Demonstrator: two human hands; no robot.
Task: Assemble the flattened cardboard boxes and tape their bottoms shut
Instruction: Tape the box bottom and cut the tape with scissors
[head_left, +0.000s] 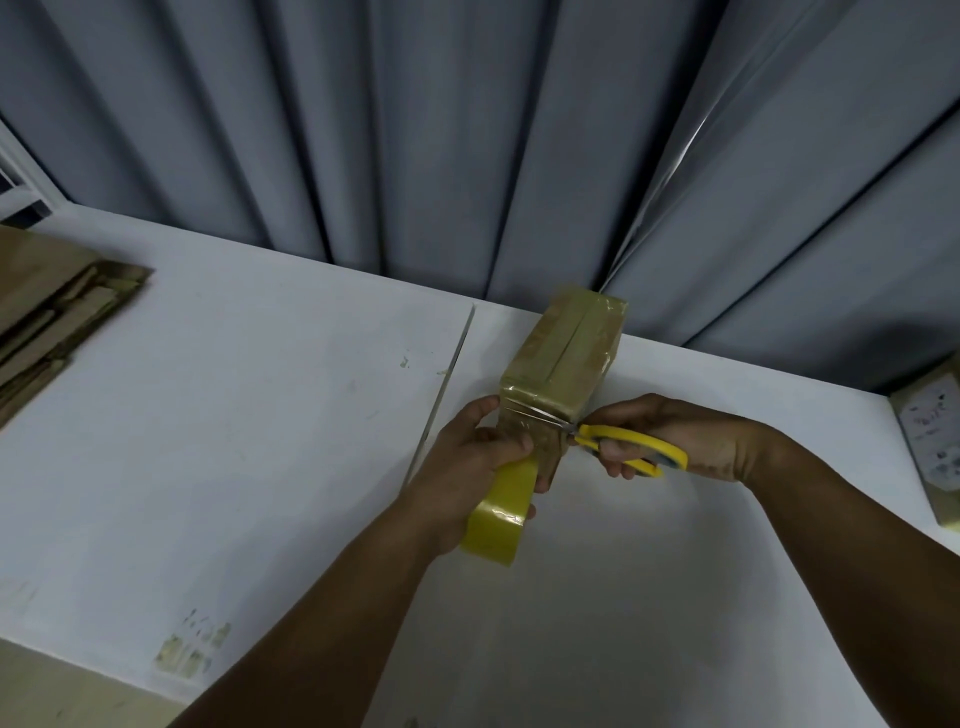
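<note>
A small cardboard box (563, 348) stands on the white table (234, 415) with its taped bottom facing up, a seam down the middle under clear tape. My left hand (480, 457) grips a yellowish roll of packing tape (501, 517), with a strip running up to the box's near edge. My right hand (670, 436) holds yellow-handled scissors (623, 447). Their blades lie across the tape at the box's near edge.
A stack of flattened cardboard boxes (47, 317) lies at the far left of the table. Another box (930, 441) with a printed label sits at the right edge. Grey curtains (467, 130) hang behind the table. A seam (447, 389) divides two tabletops.
</note>
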